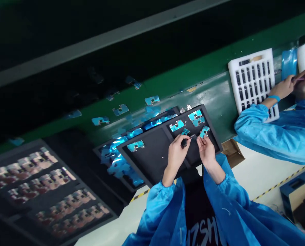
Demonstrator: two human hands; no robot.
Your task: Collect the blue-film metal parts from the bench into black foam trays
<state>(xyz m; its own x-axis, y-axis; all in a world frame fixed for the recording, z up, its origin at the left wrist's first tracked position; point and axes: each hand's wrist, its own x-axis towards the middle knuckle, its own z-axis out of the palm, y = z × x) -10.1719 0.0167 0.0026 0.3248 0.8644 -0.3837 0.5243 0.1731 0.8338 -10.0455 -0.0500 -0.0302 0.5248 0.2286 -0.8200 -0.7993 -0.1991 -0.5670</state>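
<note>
Over the black tray (152,160), my left hand (177,152) is closed with thumb and finger pinched, and a small black piece (184,142) shows against its fingers. Between both hands' fingertips is a small dark part (193,137), too small to name. My right hand (206,150) pinches its other side, close to a shiny blue plate (205,130) of irregular outline. Similar blue plates (176,125) lie in the tray's right compartment, and a single blue plate (135,146) lies at the upper left.
Beneath my tray, another tray holds loose blue film pieces (124,167). Several blue plates (121,109) lie on the green bench (214,92). To the left, a dark tray (73,184) holds rows of parts. At right, a co-worker's hands (282,89) work beside a white foam tray (255,56).
</note>
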